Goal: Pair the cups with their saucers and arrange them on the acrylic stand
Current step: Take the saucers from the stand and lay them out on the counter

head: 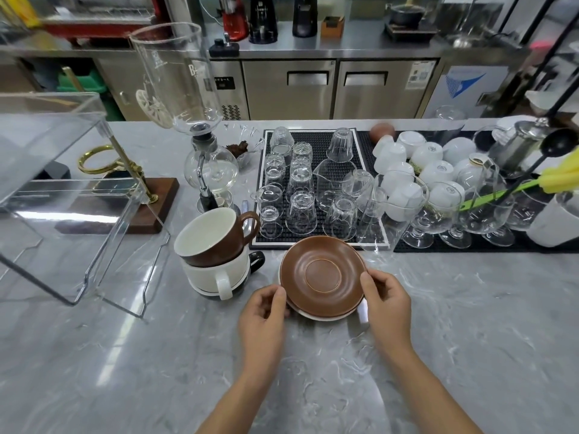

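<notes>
Both hands hold a small stack of saucers by its opposite edges: the left hand (264,311) curls its fingers and thumb round the near-left rim, and the right hand (386,300) pinches the right rim. On top lies the brown saucer (322,275), tilted a little and bare inside, with a pale ring marking its well. Under it the edge of a white saucer (316,316) shows along the near side; whether more lie beneath cannot be told. The stack sits low over the grey marble counter (438,355); whether it touches cannot be told.

Just left of the grip stands a pile of cups. The brown cup (213,238) leans on top, its white inside holding nothing, handle pointing away to the right. It rests in the white cup (219,272), whose handle faces the person, and that sits in a black cup (257,261), of which only the handle and base show.

Further left stands the acrylic stand (78,189), clear, nothing on its shelves.

Beyond the grip a black mat (313,137) carries upturned glasses (300,211) and a glass pitcher. To the far right of the hands, white cups (404,170) are heaped mouth-down beside stemmed glasses (438,211). Beyond the cup pile stands a siphon brewer (206,151).
</notes>
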Demonstrator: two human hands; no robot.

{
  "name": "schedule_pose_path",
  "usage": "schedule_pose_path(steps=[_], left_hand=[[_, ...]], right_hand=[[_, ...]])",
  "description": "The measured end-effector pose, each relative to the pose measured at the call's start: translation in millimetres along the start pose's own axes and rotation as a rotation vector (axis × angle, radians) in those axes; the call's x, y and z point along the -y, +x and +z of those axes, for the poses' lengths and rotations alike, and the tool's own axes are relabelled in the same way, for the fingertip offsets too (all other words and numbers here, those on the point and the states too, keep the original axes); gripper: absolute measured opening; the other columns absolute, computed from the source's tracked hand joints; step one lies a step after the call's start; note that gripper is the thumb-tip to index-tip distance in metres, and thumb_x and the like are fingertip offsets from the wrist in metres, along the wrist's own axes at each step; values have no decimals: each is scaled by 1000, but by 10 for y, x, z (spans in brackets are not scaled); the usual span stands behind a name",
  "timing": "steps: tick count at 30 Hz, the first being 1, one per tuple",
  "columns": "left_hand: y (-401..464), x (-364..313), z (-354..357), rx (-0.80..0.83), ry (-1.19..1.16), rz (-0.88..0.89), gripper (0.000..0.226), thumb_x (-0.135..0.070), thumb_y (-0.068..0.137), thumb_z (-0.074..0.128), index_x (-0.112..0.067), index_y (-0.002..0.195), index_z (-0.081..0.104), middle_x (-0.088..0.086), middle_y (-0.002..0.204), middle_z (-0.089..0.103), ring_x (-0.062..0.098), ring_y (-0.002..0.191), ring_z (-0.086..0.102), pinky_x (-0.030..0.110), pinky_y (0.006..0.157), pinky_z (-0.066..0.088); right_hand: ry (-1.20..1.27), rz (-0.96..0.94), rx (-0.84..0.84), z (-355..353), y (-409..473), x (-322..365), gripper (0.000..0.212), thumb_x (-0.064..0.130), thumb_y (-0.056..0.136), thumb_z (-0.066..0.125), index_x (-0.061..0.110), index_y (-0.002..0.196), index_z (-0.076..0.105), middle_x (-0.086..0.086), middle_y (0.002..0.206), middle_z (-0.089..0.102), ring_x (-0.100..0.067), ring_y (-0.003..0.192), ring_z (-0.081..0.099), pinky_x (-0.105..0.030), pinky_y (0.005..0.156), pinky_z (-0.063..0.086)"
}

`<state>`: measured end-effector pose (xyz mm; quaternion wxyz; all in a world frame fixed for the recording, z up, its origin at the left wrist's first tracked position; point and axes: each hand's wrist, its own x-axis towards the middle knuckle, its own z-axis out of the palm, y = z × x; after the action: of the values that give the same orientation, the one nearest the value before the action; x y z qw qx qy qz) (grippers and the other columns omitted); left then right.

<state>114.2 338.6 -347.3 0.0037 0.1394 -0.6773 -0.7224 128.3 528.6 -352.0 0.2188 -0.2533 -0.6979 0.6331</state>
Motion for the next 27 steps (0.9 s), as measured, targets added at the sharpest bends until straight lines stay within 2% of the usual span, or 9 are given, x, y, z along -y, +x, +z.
schedule_pose_path(steps=[4,5,7,9,13,19,27], left_hand=[[-4,3,36,0,63,-5,14,-26,92,74,-13,87,71,1,72,68,11,64,57,28,65,49],[-4,-1,39,-1,78,-3,18,-28,91,76,-12,84,71,-1,69,66,9,61,56,26,63,48],[5,-7,47,-5,103,0,23,-28,88,79,-9,79,69,-3,63,62,5,54,51,20,57,45],[13,-5,51,-2,119,8,27,-26,86,81,-9,72,66,-7,56,57,3,48,46,14,51,41],[-1,23,77,10,182,64,39,-25,88,79,-9,59,58,-13,46,47,2,45,38,13,46,34],[-3,48,96,36,228,121,43,-30,85,80,-16,55,53,-12,44,45,3,44,38,13,46,35],[4,78,77,61,297,149,40,-23,85,75,-14,57,49,-11,46,48,3,46,38,17,48,37]], right_hand=[[-90,13,-37,-34,24,-27,10,27,87,72,26,77,68,8,75,72,-14,74,69,-29,71,55],[-109,12,-26,-36,23,-31,13,27,86,73,25,75,66,9,71,70,-13,69,67,-28,69,54],[-179,-17,-8,-28,12,-45,25,30,84,73,20,67,59,13,60,61,-3,57,55,-18,61,47],[-254,-75,0,-15,-21,-59,37,31,84,72,13,60,50,9,53,51,-4,51,44,-12,53,39],[-278,-125,-5,-8,-48,-71,43,24,84,72,13,54,42,6,51,42,-7,49,39,-12,49,36],[-253,-94,9,6,-41,-71,45,18,84,69,17,53,37,9,48,41,-7,47,36,-12,46,34],[-317,-122,15,-1,-66,-84,37,18,86,66,6,60,42,3,53,42,-11,52,38,-26,52,37]])
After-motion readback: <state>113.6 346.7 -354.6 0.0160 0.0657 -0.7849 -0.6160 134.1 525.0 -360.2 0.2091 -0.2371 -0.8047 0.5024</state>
